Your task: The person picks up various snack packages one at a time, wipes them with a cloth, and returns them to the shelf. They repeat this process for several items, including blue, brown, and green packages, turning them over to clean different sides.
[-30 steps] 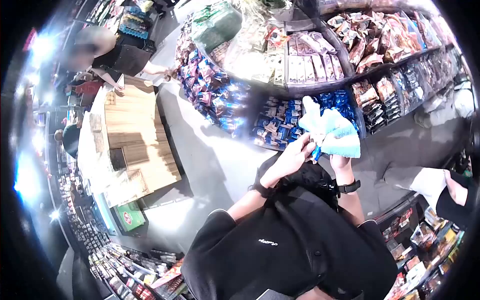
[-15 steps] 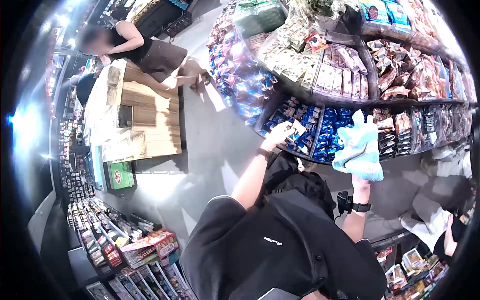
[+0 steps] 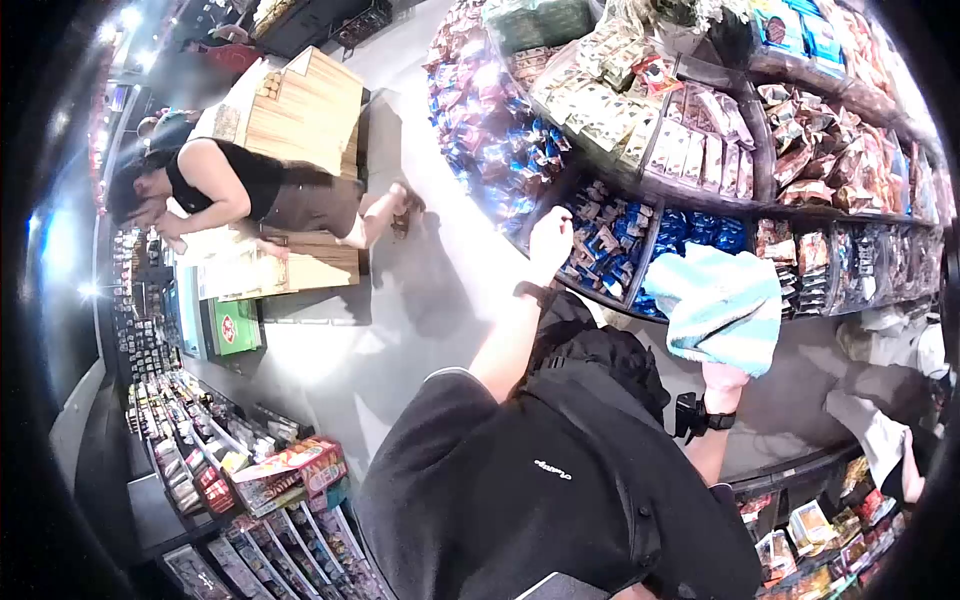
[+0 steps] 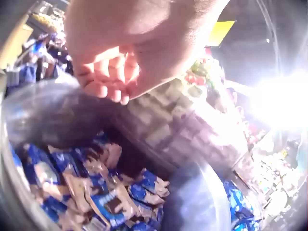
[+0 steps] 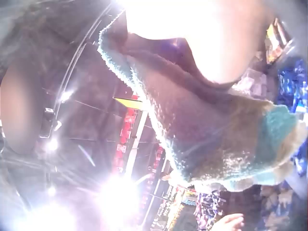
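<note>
Head view, please: where are the things?

Blue packets point(image 3: 606, 242) lie in a bin point(image 4: 195, 192) at two o'clock from picture centre. Left hand point(image 3: 551, 240) is beside them, fingers loosely curled, nothing seen inside. Cloth point(image 3: 722, 310), at three, hides right hand point(image 3: 725, 375) fingers; their grip I cannot tell.

And the step?

Maybe sorting; next calls for a clean pinch.

Difference?

Earlier, left fingers hold a packet; now none visible.
</note>
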### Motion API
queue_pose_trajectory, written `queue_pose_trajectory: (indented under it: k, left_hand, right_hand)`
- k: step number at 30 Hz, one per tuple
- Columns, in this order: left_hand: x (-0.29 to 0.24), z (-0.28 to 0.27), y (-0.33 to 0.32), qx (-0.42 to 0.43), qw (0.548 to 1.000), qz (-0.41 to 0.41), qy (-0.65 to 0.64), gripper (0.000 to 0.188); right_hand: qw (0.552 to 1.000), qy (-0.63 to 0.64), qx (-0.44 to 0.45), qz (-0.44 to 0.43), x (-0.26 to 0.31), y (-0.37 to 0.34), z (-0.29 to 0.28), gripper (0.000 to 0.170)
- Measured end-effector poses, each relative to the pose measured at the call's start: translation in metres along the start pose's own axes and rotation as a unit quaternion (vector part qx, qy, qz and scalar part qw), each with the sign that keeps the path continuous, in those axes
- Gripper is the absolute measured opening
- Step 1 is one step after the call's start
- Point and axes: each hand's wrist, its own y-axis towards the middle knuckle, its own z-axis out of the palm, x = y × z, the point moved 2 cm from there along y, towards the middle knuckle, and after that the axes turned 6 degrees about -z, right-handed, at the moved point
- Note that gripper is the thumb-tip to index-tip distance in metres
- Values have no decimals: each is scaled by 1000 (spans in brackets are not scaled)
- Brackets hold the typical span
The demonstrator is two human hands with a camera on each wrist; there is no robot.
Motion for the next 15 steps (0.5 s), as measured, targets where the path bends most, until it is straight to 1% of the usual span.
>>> queue_pose_trajectory:
  k: [1, 3, 4, 5, 7, 8, 9, 10, 11, 12, 13, 14, 15]
  left_hand:
    - [-10, -21, 8, -53, 998, 19, -4, 21]
    - [-25, -58, 23, -153, 981, 89, 79, 24]
    - [-6, -61, 40, -135, 967, 164, 143, 32]
    - [-4, -71, 47, -137, 956, 175, 191, 41]
    - [-6, -82, 59, -181, 940, 224, 181, 32]
    - [6, -80, 68, -150, 940, 245, 183, 32]
    - [26, -73, 78, -118, 938, 268, 183, 32]
    - [30, -71, 88, -87, 935, 291, 181, 33]
    - [35, -71, 97, -48, 938, 286, 189, 34]
    - [34, -75, 103, -9, 939, 281, 196, 36]
    - [34, -79, 108, 29, 939, 275, 205, 38]
    - [44, -79, 111, -4, 917, 338, 211, 37]
    - [40, -86, 115, 35, 918, 329, 221, 38]
  right_hand:
    - [1000, -29, -2, -9, 2, 0, 7, 67]
    - [995, -97, -4, -25, 7, 1, 22, 65]
    - [987, -155, 3, -39, 11, 2, 33, 64]
    - [972, -226, 12, -57, 17, 4, 45, 63]
    - [923, -371, 26, -93, 27, 12, 70, 61]
    - [904, -414, 26, -101, 30, 14, 82, 60]
    - [899, -426, 21, -98, 31, 16, 92, 59]
    - [963, -263, -14, -56, 18, 13, 86, 60]
    - [994, -90, -64, -24, 5, 10, 80, 61]
    - [991, 87, -101, 10, -10, 6, 74, 62]
    - [990, -110, -78, -52, -18, 4, 70, 62]
    - [946, -301, -53, -107, -26, 0, 69, 62]
    - [957, -268, -62, -97, -31, -2, 79, 62]
